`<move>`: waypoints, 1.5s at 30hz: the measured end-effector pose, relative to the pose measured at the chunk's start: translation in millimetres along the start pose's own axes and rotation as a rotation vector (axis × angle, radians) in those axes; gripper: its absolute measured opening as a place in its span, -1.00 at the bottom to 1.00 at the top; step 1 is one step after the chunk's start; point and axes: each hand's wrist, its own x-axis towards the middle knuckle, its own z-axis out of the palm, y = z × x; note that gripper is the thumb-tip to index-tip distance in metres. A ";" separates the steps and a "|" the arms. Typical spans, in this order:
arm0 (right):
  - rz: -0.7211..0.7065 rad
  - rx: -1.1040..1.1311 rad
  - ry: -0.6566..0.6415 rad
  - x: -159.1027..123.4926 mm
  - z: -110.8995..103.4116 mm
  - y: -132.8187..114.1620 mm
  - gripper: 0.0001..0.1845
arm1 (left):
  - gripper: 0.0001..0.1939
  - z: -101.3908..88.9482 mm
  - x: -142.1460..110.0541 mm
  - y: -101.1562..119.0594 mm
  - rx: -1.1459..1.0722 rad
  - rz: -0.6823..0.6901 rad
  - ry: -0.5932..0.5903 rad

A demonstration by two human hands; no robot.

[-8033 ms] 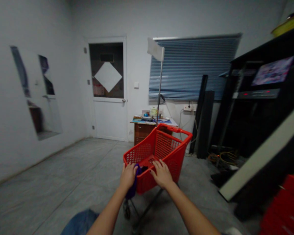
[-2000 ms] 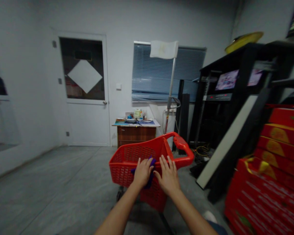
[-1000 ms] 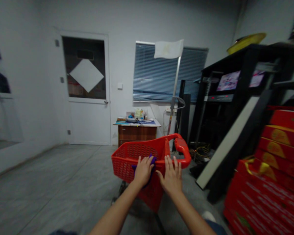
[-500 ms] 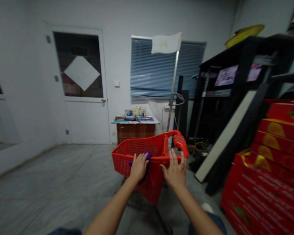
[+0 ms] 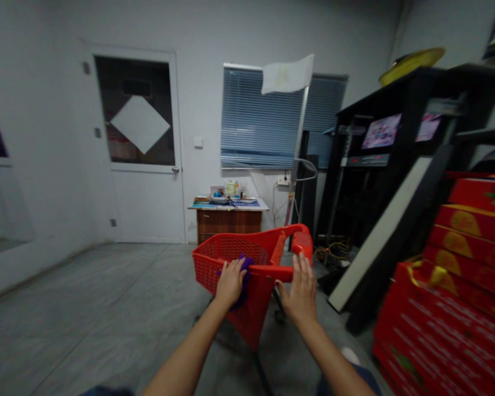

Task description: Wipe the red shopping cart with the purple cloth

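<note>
In front of me stands a red plastic shopping cart [image 5: 258,313] with a perforated basket and a flag pole fixed to it. My left hand [image 5: 231,283] is at the near rim of the basket, closed on a purple cloth [image 5: 244,280] that hangs against the cart's side. Fingers outstretched, my right hand [image 5: 300,289] rests at the near corner of the handle [image 5: 303,245]. The lower part of the cart's frame is partly hidden behind my arms.
Behind the cart is a brown cabinet [image 5: 230,221] with small items on top. Red boxes [image 5: 433,324] are stacked at the right, beside a leaning pale board [image 5: 379,236] and a black rack [image 5: 412,93]. A white door [image 5: 146,206] is at the back left.
The cart has turned slightly, and its flag and pole have shifted to the right. Both hands have stayed at the cart, the left one still with the purple cloth.
</note>
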 end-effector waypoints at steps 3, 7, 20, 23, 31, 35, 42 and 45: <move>0.006 0.030 0.013 0.8 4.6 -12.6 -0.12 | -0.58 -7.2 1.3 18.5 -0.044 0.027 0.000; -0.015 0.090 -0.014 -1.1 1.4 -29.1 -0.15 | -0.57 -17.1 1.1 63.0 -0.063 0.158 0.032; -0.015 0.264 -0.129 7.6 19.7 -17.5 -0.19 | -0.60 -40.6 9.0 16.2 -0.057 0.014 0.037; -0.035 0.283 -0.119 5.3 25.0 -28.9 -0.20 | -0.62 -49.1 6.0 33.9 -0.080 0.107 0.060; 0.023 0.209 -0.208 15.9 28.1 -10.0 -0.28 | -0.61 -54.8 13.5 9.5 -0.127 0.091 0.024; 0.045 0.183 -0.156 19.4 38.7 -5.4 -0.29 | -0.60 -50.3 22.8 -10.1 -0.142 0.027 0.001; 0.015 0.175 -0.070 13.6 44.1 -21.4 -0.23 | -0.61 -65.4 12.8 23.5 -0.154 0.178 0.004; -0.018 0.145 -0.097 14.8 38.5 -16.1 -0.23 | -0.60 -66.4 6.9 30.6 -0.146 0.237 0.035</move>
